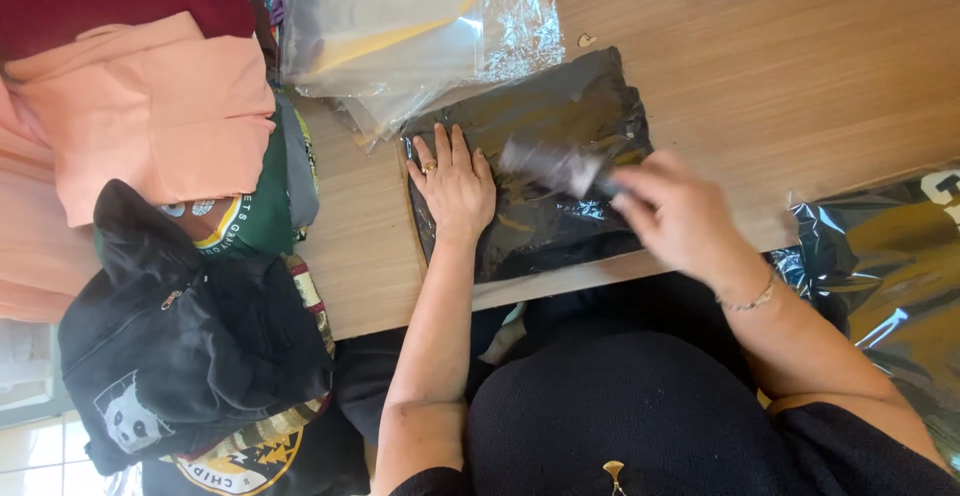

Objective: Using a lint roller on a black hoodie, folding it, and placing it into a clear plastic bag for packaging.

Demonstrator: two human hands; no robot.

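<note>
A dark folded garment in a clear plastic bag (560, 116) lies on the wooden table (800, 86). My left hand (455, 184), with a ring on one finger, presses flat on the bag's left part, fingers spread. My right hand (680, 218) is over the bag's right side and grips a small dark object (555, 166) that is blurred by motion; what it is I cannot tell. A thin bracelet sits on my right wrist.
A pile of empty clear plastic bags (400, 26) lies beyond the packed one. Stacked clothes fill the left: peach fabric (150, 106), a green shirt, a black hoodie (190, 346). Another bagged dark garment (890, 256) rests at the right edge.
</note>
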